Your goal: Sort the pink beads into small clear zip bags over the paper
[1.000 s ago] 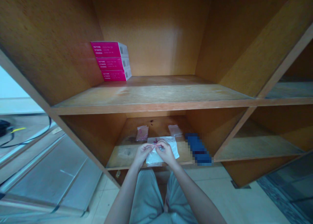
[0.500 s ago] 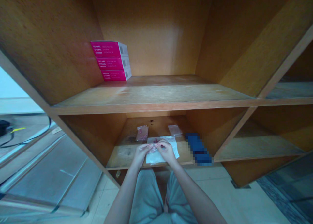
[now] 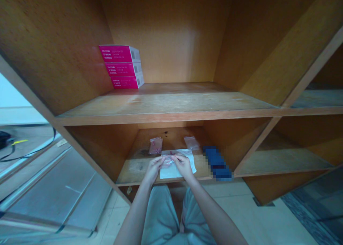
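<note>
Over a white sheet on the lower shelf, a small clear plastic bag is stretched between my two hands. My left hand pinches its left end, and my right hand pinches its right end. Some small red pieces show just behind the bag, on or above the sheet; what they are is too small to tell. Behind the sheet to the left lies another clear bag with reddish bits. A further clear bag lies behind it to the right, its contents not distinguishable.
A blue pixelated object lies right of the sheet, near the shelf's front edge. Three pink boxes are stacked on the upper shelf, whose front edge runs above my hands. Left of the cabinet stands a glass-like panel.
My hands have drawn slightly apart, and the clear bag that was bunched between them is now spread out flatter.
</note>
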